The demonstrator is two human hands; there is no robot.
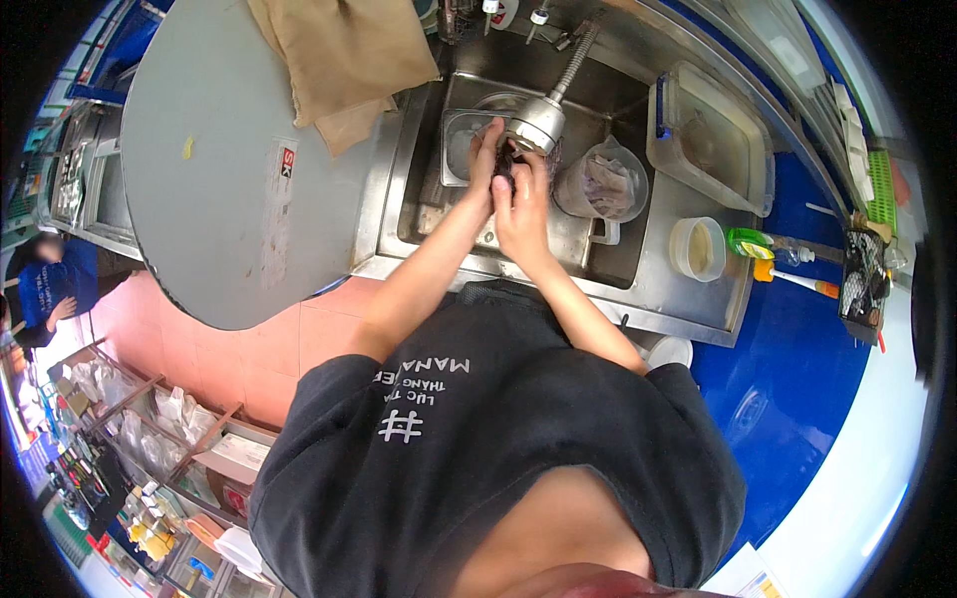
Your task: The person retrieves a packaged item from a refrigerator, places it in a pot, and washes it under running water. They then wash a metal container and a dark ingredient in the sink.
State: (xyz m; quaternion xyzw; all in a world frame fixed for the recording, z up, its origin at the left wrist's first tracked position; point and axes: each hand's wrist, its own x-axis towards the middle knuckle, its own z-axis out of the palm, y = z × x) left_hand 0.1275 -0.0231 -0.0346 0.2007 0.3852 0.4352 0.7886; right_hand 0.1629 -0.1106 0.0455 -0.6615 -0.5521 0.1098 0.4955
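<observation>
My left hand (483,176) and my right hand (522,213) meet over a stainless steel sink (516,261), directly below the faucet head (536,125). Between them they hold a small dark object (504,166); fingers cover much of it, so its kind is unclear. Left of my left hand sits a rectangular metal pan (453,179) inside the basin. To the right of my right hand stands a clear plastic pitcher (566,187) with a handle, containing crumpled, pale, wet-looking material (607,183).
A grey board (217,194) with brown cloths (351,60) lies left of the sink. On the right are a lidded plastic container (706,138), a round tub (697,249), a green bottle (749,243) and a brush (804,281). Another person (63,280) is at far left.
</observation>
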